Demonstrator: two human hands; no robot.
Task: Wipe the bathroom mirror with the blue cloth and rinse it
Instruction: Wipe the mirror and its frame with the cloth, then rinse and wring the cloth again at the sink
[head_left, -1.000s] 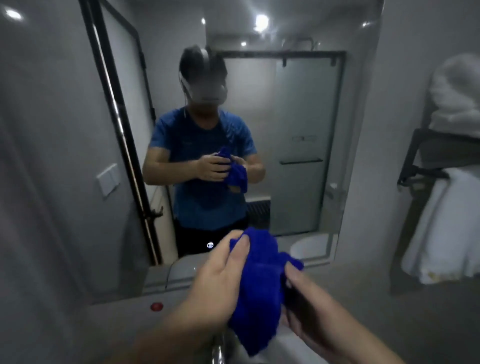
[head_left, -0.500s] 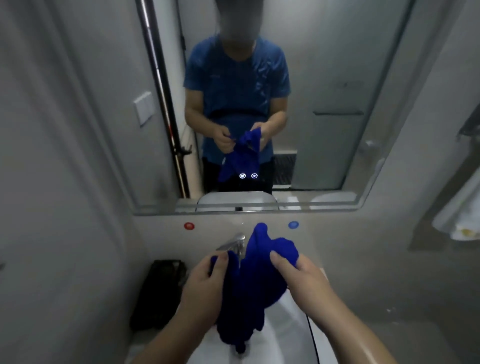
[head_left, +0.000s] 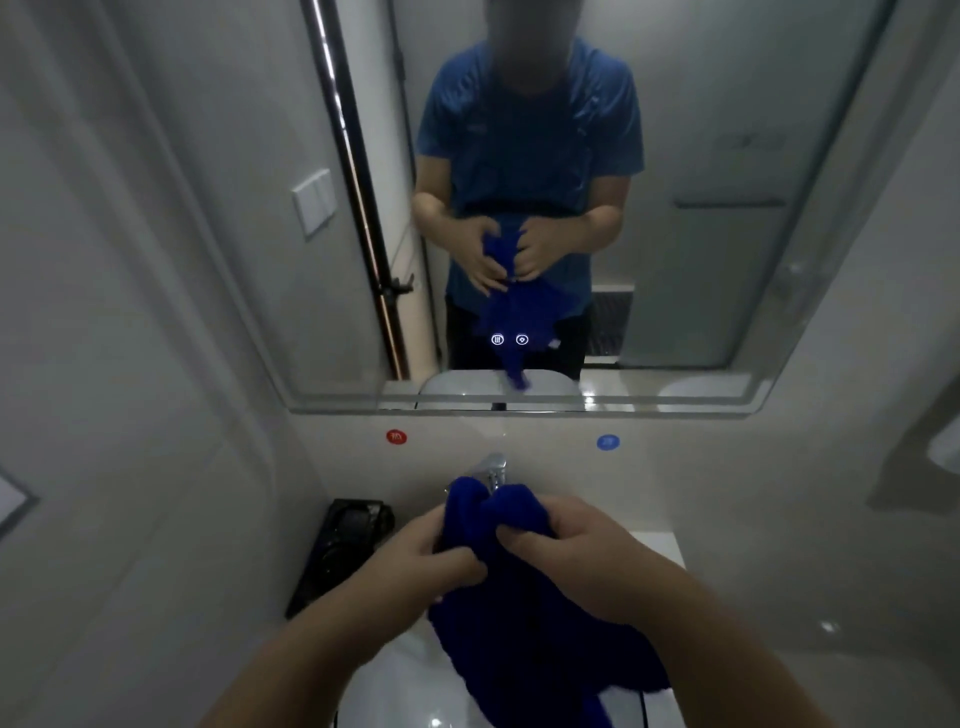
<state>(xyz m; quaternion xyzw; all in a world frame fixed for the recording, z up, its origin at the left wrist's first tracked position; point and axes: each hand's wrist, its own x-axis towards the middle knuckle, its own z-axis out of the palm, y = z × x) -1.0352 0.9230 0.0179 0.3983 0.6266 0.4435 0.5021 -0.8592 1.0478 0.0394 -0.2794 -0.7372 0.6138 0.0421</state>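
Observation:
The blue cloth (head_left: 524, 618) is bunched between both my hands and hangs down over the white sink (head_left: 400, 680). My left hand (head_left: 426, 558) grips its left side and my right hand (head_left: 576, 551) grips its right side, close together. The chrome tap (head_left: 493, 470) stands just behind the cloth, partly hidden by it. Above the sink hangs the bathroom mirror (head_left: 727, 234), which reflects a person in a blue shirt holding the cloth.
A red dot (head_left: 396, 437) and a blue dot (head_left: 608, 442) mark the wall under the mirror. A black holder (head_left: 343, 551) sits left of the sink. Two lit touch icons (head_left: 509, 340) glow on the mirror's lower part. A white towel (head_left: 945, 447) hangs at right.
My view has tilted down from the mirror to the sink. Both hands have lowered the cloth in front of the tap and moved closer together, bunching it.

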